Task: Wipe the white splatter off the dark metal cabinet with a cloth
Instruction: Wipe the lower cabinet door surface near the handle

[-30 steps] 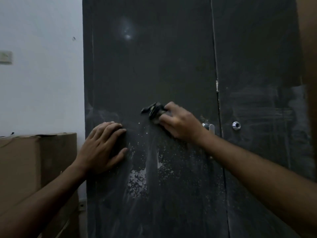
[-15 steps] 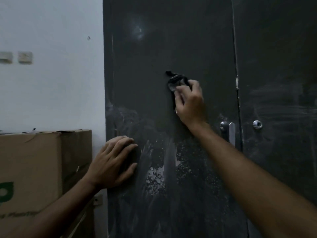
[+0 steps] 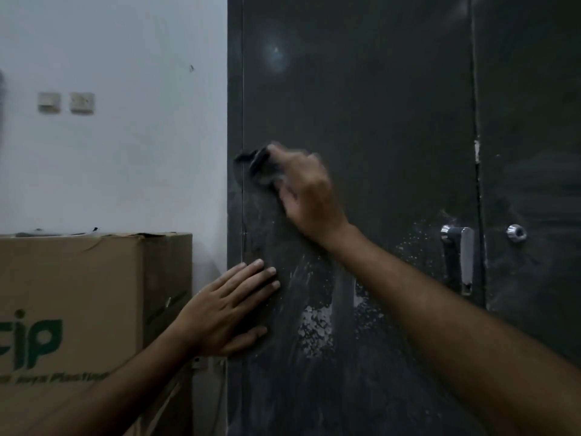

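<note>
The dark metal cabinet point(image 3: 377, 105) fills the middle and right of the head view. My right hand point(image 3: 306, 191), blurred by motion, grips a small dark cloth point(image 3: 259, 166) and presses it against the door near its left edge. My left hand point(image 3: 232, 308) lies flat on the door lower down, fingers straight. A patch of white splatter point(image 3: 314, 330) sits below my right forearm, with smeared streaks around it and fine specks near the handle.
A chrome handle point(image 3: 463, 258) and a round lock point(image 3: 516, 232) sit at the seam between the two doors. A brown cardboard box point(image 3: 78, 309) stands against the white wall left of the cabinet. Two wall switches point(image 3: 66, 102) are mounted above it.
My right hand has swept the cloth from mid-door up and then left and down to the door's left edge. The view has shifted left. My left hand stays flat on the door.
</note>
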`<state>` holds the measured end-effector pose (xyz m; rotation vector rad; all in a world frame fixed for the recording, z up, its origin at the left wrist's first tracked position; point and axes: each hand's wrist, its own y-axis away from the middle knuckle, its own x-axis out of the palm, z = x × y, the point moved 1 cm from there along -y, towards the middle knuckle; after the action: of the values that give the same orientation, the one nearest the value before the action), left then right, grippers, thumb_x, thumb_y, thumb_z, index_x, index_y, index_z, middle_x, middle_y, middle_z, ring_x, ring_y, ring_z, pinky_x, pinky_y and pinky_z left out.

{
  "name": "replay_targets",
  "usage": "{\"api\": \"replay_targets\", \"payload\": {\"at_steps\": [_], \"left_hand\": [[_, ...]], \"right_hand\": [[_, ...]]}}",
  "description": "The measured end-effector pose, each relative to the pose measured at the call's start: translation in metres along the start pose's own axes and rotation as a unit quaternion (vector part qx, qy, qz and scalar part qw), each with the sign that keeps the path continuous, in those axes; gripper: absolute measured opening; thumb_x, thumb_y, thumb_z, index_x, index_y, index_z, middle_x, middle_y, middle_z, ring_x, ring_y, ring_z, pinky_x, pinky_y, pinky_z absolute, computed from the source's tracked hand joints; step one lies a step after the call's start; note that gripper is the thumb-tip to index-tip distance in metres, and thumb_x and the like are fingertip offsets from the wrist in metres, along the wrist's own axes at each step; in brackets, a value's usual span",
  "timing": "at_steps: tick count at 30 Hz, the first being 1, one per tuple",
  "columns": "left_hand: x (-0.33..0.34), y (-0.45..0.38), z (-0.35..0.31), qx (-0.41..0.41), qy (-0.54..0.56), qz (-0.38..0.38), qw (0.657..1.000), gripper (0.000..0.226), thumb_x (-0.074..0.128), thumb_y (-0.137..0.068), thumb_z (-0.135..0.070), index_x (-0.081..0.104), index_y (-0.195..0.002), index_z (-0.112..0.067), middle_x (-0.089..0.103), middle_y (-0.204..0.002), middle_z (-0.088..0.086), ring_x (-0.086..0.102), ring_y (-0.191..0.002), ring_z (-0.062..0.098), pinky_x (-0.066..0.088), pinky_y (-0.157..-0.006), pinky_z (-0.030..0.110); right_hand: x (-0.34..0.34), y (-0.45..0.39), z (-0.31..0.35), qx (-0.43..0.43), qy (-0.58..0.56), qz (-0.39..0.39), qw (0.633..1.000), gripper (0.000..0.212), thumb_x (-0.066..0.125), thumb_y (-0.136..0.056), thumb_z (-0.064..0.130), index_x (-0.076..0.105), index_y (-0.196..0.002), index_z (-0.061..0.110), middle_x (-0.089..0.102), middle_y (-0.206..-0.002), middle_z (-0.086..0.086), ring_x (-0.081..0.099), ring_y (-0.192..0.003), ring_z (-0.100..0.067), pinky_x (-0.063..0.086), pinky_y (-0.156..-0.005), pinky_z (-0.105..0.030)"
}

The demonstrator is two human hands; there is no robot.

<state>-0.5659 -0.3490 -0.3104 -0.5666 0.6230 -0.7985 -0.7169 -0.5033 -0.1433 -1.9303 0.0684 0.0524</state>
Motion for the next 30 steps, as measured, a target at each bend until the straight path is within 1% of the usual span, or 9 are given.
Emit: {"api": "replay_targets", "payload": {"at_steps": [4, 9, 15, 19, 21, 23, 26, 28, 30], "left_hand": [[0.004, 0.001, 0.002, 0.000, 0.007, 0.003, 1.000, 0.078, 0.062, -0.097, -0.055, 0.039, -0.160, -0.014, 0.033, -0.169, 0.010, 0.025, -0.159, 0.029, 0.024, -0.128, 0.046], [0.004, 0.001, -0.001, -0.008, 0.010, 0.004, 1.000, 0.073, 0.054, -0.102, -0.054, 0.037, -0.161, -0.015, 0.031, -0.169, 0.010, 0.024, -0.159, 0.028, 0.025, -0.128, 0.047], [0.004, 0.005, -0.001, -0.003, -0.006, -0.002, 1.000, 0.069, 0.059, -0.103, -0.047, 0.040, -0.160, -0.012, 0.033, -0.168, 0.012, 0.026, -0.158, 0.030, 0.029, -0.126, 0.050], [0.004, 0.006, -0.008, -0.014, -0.035, 0.004, 0.999, 0.071, 0.061, -0.103, -0.045, 0.036, -0.161, -0.012, 0.032, -0.169, 0.012, 0.025, -0.158, 0.030, 0.033, -0.124, 0.051], [0.005, 0.007, -0.012, -0.022, -0.042, 0.005, 0.999, 0.069, 0.059, -0.104, -0.043, 0.034, -0.161, -0.012, 0.031, -0.169, 0.013, 0.026, -0.158, 0.030, 0.036, -0.122, 0.052], [0.005, 0.006, -0.016, -0.030, -0.044, -0.002, 0.999, 0.065, 0.054, -0.106, -0.041, 0.034, -0.160, -0.011, 0.034, -0.167, 0.015, 0.029, -0.157, 0.031, 0.039, -0.121, 0.052], [0.005, 0.006, -0.017, -0.025, -0.041, -0.004, 0.999, 0.061, 0.050, -0.107, -0.040, 0.037, -0.159, -0.009, 0.038, -0.164, 0.016, 0.031, -0.155, 0.031, 0.037, -0.121, 0.050], [0.005, 0.007, -0.014, -0.020, -0.048, 0.015, 0.999, 0.063, 0.052, -0.107, -0.041, 0.035, -0.160, -0.011, 0.032, -0.168, 0.013, 0.026, -0.158, 0.029, 0.036, -0.123, 0.050], [0.005, 0.008, -0.014, -0.021, -0.048, 0.025, 0.998, 0.064, 0.051, -0.108, -0.042, 0.032, -0.161, -0.012, 0.029, -0.170, 0.011, 0.024, -0.159, 0.028, 0.037, -0.123, 0.050]], "right_hand": [[-0.006, 0.006, 0.005, -0.281, 0.026, 0.169, 0.944, 0.040, 0.057, -0.101, 0.016, 0.059, -0.140, 0.009, 0.064, -0.134, -0.013, 0.062, -0.104, -0.032, 0.052, -0.087, -0.048], [-0.008, -0.039, -0.012, 0.048, 0.032, -0.018, 0.998, 0.042, 0.061, -0.092, 0.009, 0.064, -0.134, 0.007, 0.065, -0.119, -0.011, 0.055, -0.096, -0.034, 0.051, -0.082, -0.054], [0.000, 0.018, 0.021, -0.301, 0.020, 0.191, 0.934, 0.039, 0.059, -0.100, 0.019, 0.062, -0.138, 0.011, 0.064, -0.128, -0.014, 0.058, -0.099, -0.032, 0.050, -0.084, -0.045], [-0.017, -0.018, -0.015, -0.026, 0.031, 0.031, 0.999, 0.038, 0.058, -0.096, 0.014, 0.065, -0.133, 0.008, 0.063, -0.118, -0.011, 0.056, -0.095, -0.033, 0.051, -0.083, -0.052], [-0.003, -0.013, 0.008, 0.080, 0.020, -0.007, 0.997, 0.039, 0.056, -0.094, 0.013, 0.067, -0.131, 0.008, 0.063, -0.115, -0.011, 0.054, -0.093, -0.033, 0.050, -0.080, -0.052], [0.015, 0.010, 0.044, -0.062, 0.006, 0.081, 0.995, 0.038, 0.055, -0.095, 0.015, 0.065, -0.132, 0.012, 0.063, -0.119, -0.012, 0.055, -0.095, -0.032, 0.051, -0.083, -0.048], [0.011, 0.016, 0.048, -0.305, 0.005, 0.221, 0.926, 0.038, 0.061, -0.098, 0.021, 0.062, -0.136, 0.014, 0.062, -0.124, -0.013, 0.057, -0.099, -0.029, 0.049, -0.083, -0.041], [0.005, -0.011, 0.029, -0.268, 0.032, 0.175, 0.947, 0.037, 0.060, -0.098, 0.020, 0.063, -0.134, 0.017, 0.062, -0.121, -0.011, 0.056, -0.099, -0.028, 0.049, -0.085, -0.041], [0.003, -0.030, 0.018, -0.078, 0.022, 0.070, 0.994, 0.037, 0.060, -0.095, 0.013, 0.066, -0.131, 0.012, 0.062, -0.116, -0.012, 0.055, -0.095, -0.031, 0.051, -0.084, -0.049]]}}
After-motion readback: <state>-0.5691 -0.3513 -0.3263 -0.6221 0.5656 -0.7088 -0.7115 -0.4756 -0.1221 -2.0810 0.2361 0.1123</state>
